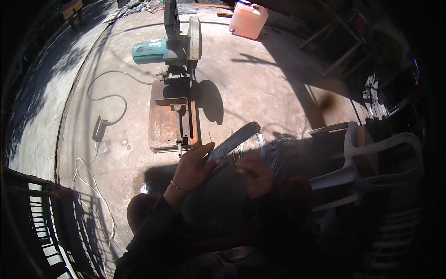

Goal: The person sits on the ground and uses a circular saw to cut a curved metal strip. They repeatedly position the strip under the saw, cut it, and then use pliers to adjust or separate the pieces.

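My left hand (194, 168), with a chain bracelet at the wrist, grips a coil of silvery metal wire (237, 138). The coil is thick and curved, tilting up and away to the right, and more of its loop shows behind my right hand. A short wire end sticks up above my left fingers. Close beside the coil, my right hand (255, 174) is closed with thumb and fingers pinched together. A thin piece, perhaps a wire end, shows at those fingertips, but shadow hides what exactly they hold. Beyond my hands stands a chop saw (174, 51) with a teal motor and a rusty base (162, 123).
A pale plastic chair (350, 156) stands at my right. Left of the saw, its cable (125, 104) runs to a plug joined to a pale cord (93, 176) on the concrete. A pinkish jerrycan (248, 19) sits at the back. Dark slatted railing (39, 218) borders the near left.
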Tool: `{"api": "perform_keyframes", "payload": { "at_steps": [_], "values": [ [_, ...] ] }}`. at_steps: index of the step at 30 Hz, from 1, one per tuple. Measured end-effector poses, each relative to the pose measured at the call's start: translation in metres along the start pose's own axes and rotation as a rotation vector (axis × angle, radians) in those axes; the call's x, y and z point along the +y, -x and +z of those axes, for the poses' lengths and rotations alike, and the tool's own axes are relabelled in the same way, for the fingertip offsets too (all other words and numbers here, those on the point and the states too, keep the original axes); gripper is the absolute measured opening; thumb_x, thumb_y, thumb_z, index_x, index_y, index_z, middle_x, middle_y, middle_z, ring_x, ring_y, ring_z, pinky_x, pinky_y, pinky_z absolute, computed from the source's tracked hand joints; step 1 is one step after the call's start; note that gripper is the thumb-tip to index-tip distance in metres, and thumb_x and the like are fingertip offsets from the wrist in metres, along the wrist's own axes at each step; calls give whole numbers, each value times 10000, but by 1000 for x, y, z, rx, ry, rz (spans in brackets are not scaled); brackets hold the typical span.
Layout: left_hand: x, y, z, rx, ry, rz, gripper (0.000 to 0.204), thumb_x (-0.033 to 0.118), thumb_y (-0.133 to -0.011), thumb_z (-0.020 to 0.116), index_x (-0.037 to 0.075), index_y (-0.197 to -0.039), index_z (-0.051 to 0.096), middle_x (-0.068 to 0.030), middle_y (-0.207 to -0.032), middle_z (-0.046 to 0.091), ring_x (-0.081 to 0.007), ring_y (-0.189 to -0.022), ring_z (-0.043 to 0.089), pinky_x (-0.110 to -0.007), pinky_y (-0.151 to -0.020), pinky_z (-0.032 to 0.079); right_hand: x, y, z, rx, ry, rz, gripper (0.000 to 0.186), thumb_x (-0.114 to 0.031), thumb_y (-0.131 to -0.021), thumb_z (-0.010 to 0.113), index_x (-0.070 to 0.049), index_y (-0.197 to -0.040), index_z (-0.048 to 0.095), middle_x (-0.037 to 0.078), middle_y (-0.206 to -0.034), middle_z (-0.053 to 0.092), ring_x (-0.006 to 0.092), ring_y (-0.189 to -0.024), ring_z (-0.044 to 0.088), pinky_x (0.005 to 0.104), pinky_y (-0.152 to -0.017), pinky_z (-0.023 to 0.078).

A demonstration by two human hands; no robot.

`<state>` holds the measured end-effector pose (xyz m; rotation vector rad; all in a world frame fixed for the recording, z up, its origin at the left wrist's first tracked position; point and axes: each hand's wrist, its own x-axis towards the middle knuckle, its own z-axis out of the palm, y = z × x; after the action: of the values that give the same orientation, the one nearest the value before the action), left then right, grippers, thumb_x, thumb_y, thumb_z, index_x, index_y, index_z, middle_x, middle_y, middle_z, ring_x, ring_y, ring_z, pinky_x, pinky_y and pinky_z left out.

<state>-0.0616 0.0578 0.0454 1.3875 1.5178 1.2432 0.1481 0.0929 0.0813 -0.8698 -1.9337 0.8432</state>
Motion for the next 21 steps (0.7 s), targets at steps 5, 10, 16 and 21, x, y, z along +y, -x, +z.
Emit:
{"api": "perform_keyframes", "payload": {
  "at_steps": [5,10,16,21],
  "values": [
    [-1,2,4,-6,18,33,424,225,-884,764,25,-1238,644,-148,-1069,701,-264,-927,700,-357,-783,547,-4,-1,3,12,10,-23,117,-2,-884,697,-13,-993,738,139,-950,720,223,-864,704,315,-772,558],
    [11,6,6,1,-67,91,457,202,-883,775,-11,-1259,630,-136,-1121,700,-214,-953,703,-328,-792,559,-15,-6,4,34,71,-64,115,-4,-883,702,-2,-996,723,150,-926,711,236,-837,705,327,-735,553],
    [15,9,10,85,-104,209,372,229,-902,720,26,-1205,647,-174,-1035,695,-362,-929,690,-409,-767,548,-30,-22,2,-80,128,-98,110,10,-886,686,11,-995,698,178,-926,698,312,-851,708,358,-733,559],
    [17,9,16,91,-140,263,393,255,-910,711,18,-1211,622,-187,-1003,689,-377,-904,681,-429,-746,545,-28,-44,-1,-205,325,-329,133,-12,-849,685,-25,-982,685,137,-884,688,311,-799,682,394,-693,519]
  ]
}}
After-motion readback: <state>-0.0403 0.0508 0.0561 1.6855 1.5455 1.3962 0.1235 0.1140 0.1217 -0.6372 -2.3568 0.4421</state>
